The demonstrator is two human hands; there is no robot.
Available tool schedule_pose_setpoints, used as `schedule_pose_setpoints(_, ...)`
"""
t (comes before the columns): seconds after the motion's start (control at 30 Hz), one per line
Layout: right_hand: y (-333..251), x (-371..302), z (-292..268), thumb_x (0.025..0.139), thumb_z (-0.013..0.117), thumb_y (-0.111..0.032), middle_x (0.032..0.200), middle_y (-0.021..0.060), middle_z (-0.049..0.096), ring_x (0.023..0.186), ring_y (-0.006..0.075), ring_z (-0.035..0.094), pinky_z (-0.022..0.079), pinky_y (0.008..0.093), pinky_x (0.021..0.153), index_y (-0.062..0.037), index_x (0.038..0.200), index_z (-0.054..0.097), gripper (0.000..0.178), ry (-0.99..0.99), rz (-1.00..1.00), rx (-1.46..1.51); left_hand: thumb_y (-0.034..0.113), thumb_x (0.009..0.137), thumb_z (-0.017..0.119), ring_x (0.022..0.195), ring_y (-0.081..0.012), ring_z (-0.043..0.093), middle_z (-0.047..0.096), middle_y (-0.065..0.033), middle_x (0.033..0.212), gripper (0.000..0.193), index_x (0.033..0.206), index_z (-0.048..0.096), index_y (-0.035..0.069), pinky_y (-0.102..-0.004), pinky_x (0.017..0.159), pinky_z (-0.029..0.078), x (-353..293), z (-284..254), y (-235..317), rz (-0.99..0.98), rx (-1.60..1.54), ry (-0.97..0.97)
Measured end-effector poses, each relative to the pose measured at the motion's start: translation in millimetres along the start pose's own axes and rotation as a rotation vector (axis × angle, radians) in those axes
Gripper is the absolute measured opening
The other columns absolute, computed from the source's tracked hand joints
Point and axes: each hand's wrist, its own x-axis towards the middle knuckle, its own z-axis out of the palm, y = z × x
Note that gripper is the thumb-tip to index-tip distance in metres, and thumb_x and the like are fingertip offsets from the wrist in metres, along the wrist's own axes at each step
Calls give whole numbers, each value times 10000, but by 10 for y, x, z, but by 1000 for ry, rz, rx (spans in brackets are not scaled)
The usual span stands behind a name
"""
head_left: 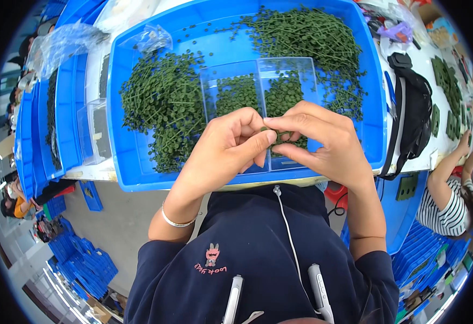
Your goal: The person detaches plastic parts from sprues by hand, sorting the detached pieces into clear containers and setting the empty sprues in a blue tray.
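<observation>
Over the near edge of a large blue tray [139,183], my two hands meet around a small green part [283,135] with a thin stem. My left hand [228,146] pinches one end between thumb and forefinger. The fingers of my right hand [328,137] are closed on the stem; their grip partly hides the piece. Beneath and beyond the hands, a clear two-compartment box [258,81] holds many round-headed green pieces. A heap of stemmed green parts [163,97] lies left of the box, and another heap [306,38] lies at the tray's far right.
A clear plastic bag [155,39] rests in the tray's far left corner. Left of the tray stand blue bins [70,113] and a clear box [88,132]. A black bag [413,113] lies on the right. Beyond it, a person in a striped shirt [442,208] works.
</observation>
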Motion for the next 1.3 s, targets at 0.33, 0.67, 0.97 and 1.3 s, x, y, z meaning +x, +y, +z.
schedule_pose_setpoints(0.33,84,-86,-72,750,827,30,961,85,700,792,192,694,582,312,681,-27,1063,720,335,164,-61,-22,138,1016,668,477,-20,447,640,-38,654,146,935,640,19,-193,431,290,144,189,35,21,-11,42)
schedule_pose_setpoints(0.67,143,-101,-44,817,811,-14,895,91,721,762,211,690,549,308,673,-10,1003,763,192,162,160,149,160,1035,641,489,-12,447,632,-31,645,164,961,628,14,-190,437,298,144,190,15,17,101,53)
schedule_pose_setpoints(0.97,124,-129,-12,797,804,-19,967,112,678,851,281,689,563,345,729,-11,1082,706,301,69,67,-63,174,1037,633,540,-27,491,629,-19,652,191,937,614,13,-216,484,352,88,198,74,-14,68,43)
schedule_pose_setpoints(1.3,81,-211,-59,796,807,-19,975,109,675,870,279,683,561,358,733,-31,1104,693,329,113,47,-94,136,1030,623,604,-62,585,649,-37,696,182,930,605,-15,-244,537,429,93,260,90,21,158,75)
